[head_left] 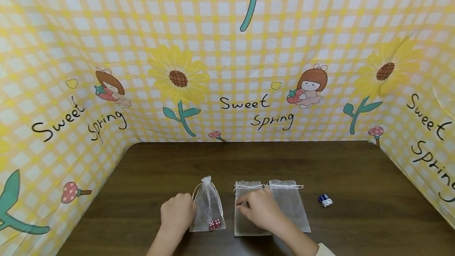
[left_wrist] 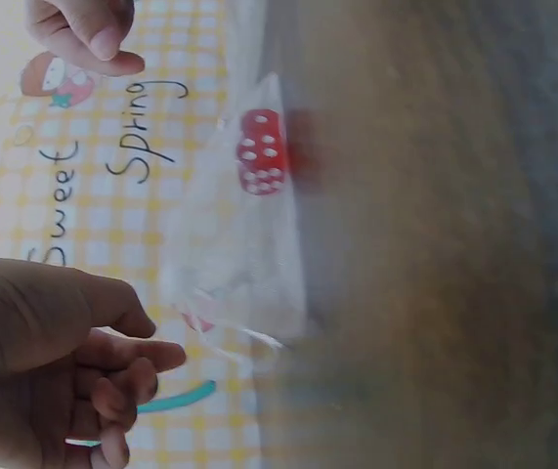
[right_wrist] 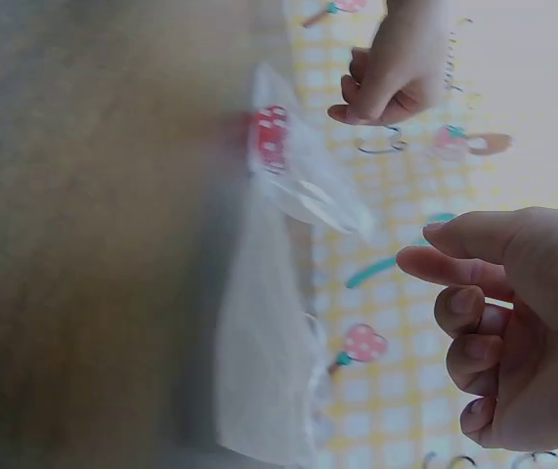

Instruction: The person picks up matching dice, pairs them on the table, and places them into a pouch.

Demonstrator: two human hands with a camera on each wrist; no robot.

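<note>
Quietly, the person's left hand [head_left: 179, 210] hung just beside a sheer white drawstring pouch [head_left: 204, 208], whose neck was gathered to a narrow tuft pointing away from the person. Red dice with white dots [head_left: 215, 224] lay inside, near the pouch's lower right corner. The left grip was narrow and held nothing visible, its fingers loosely curled with a small gap between thumb and forefinger; whether it touched the white cord [head_left: 194, 191] could not be told.

The right hand [head_left: 261, 208] hovered over a flat sheer white pouch [head_left: 250, 228], which lay to the right of the gathered one. The right grip was also narrow and held nothing visible, forefinger and thumb reaching forward, slightly parted. Another flat white pouch [head_left: 291, 208] lay alongside, and farther right sat blue and white dice [head_left: 325, 200]. All rested on a dark brown wood-grained surface [head_left: 160, 161], before a yellow-and-white checked cloth [head_left: 227, 62] printed with sunflowers.
</note>
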